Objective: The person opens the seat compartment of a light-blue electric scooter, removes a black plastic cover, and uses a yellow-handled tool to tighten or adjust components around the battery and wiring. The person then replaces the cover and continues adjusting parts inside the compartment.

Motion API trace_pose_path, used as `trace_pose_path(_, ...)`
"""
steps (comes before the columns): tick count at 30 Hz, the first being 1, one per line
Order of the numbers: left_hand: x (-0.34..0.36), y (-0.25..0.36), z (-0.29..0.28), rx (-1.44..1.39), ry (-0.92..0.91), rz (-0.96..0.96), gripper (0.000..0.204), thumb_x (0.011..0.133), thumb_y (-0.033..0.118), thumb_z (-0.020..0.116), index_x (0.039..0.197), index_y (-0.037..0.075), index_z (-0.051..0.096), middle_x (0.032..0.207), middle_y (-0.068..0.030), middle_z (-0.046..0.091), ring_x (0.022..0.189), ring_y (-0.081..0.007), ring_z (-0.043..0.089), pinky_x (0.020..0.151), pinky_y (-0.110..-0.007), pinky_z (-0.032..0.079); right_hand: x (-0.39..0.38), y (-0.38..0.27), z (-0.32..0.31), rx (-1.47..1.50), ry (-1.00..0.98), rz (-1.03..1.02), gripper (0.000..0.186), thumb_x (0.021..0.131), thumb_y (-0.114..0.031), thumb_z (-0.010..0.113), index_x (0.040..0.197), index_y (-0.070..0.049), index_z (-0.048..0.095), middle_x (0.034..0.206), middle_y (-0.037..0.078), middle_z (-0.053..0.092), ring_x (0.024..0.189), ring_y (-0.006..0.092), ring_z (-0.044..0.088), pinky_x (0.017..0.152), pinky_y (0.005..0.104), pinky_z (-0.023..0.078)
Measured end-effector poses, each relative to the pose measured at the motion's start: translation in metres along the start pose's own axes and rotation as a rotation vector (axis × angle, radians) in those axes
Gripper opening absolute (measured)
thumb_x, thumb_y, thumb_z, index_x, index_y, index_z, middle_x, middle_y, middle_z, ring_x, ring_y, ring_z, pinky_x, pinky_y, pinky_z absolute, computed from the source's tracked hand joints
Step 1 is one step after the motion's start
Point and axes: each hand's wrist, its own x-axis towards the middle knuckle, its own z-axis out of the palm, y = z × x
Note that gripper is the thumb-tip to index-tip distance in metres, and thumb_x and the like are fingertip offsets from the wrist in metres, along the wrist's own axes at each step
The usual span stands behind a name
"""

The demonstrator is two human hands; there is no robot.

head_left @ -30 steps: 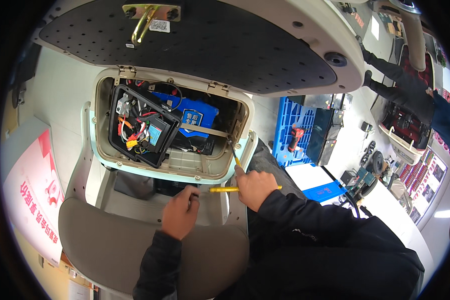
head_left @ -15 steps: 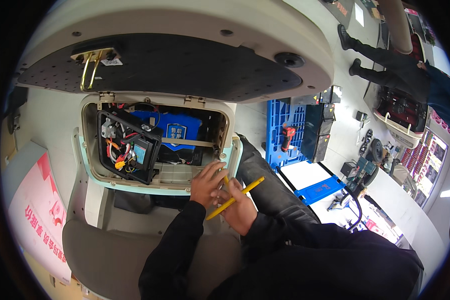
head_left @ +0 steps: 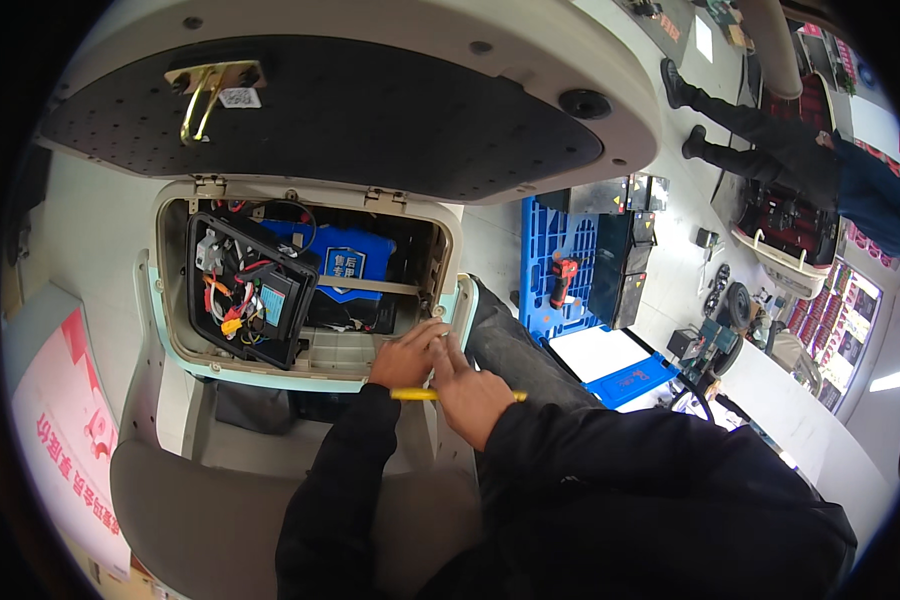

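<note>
Both hands meet at the near right corner of the beige compartment rim of a scooter whose seat is raised. My right hand is closed on a slim yellow rod-like tool; its ends stick out either side of the hand. Beside it, my left hand has its fingers bent together at that corner; whatever they pinch is hidden. In the compartment, a black tray sits tilted with tangled wires and connectors. Next to it lies a blue battery pack under a beige crossbar.
The raised seat's black underside hangs over the compartment, with a gold latch loop. To the right are a blue plastic pallet bearing a red power drill, and black batteries. Another person stands farther off.
The yellow tool has swung from slanted to nearly level. My right hand has turned over, palm now hidden, and both hands have drawn together at the rim corner. The view has shifted slightly.
</note>
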Motion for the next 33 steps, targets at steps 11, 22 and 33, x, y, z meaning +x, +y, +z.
trace_pose_path(11, 0.003, -0.001, -0.001, 0.208, 0.069, 0.268, 0.031, 0.093, 0.01, 0.068, 0.124, 0.009, 0.066, 0.144, -0.0043, 0.066, 0.139, -0.0232, 0.061, 0.094, -0.036, 0.062, -0.053, 0.017, -0.008, 0.132, 0.659, -0.257, 0.075, 0.081, -0.003, 0.074, 0.152, -0.003, 0.048, 0.163, 0.025, 0.037, 0.156, 0.0411, 0.033, 0.127, 0.0525, 0.026)
trace_pose_path(22, 0.015, -0.011, -0.011, 0.122, 0.121, 0.217, 0.033, 0.093, 0.016, 0.067, 0.126, 0.012, 0.067, 0.144, -0.0026, 0.065, 0.135, -0.0226, 0.063, 0.083, -0.037, 0.063, 0.019, 0.017, -0.003, -0.768, 0.284, -0.517, 0.038, 0.096, -0.032, 0.069, 0.121, -0.005, 0.06, 0.104, 0.015, 0.067, 0.071, 0.0306, 0.074, 0.07, 0.0399, 0.058)
trace_pose_path(33, 0.015, -0.018, 0.002, 0.085, 0.133, 0.196, 0.03, 0.089, 0.021, 0.073, 0.115, 0.007, 0.064, 0.142, -0.0074, 0.066, 0.14, -0.0279, 0.059, 0.094, -0.041, 0.062, 0.011, -0.005, 0.03, 1.99, 0.027, 0.327, 0.053, 0.112, -0.035, 0.058, 0.153, -0.009, 0.037, 0.122, 0.013, 0.066, 0.102, 0.0233, 0.073, 0.086, 0.0325, 0.059)
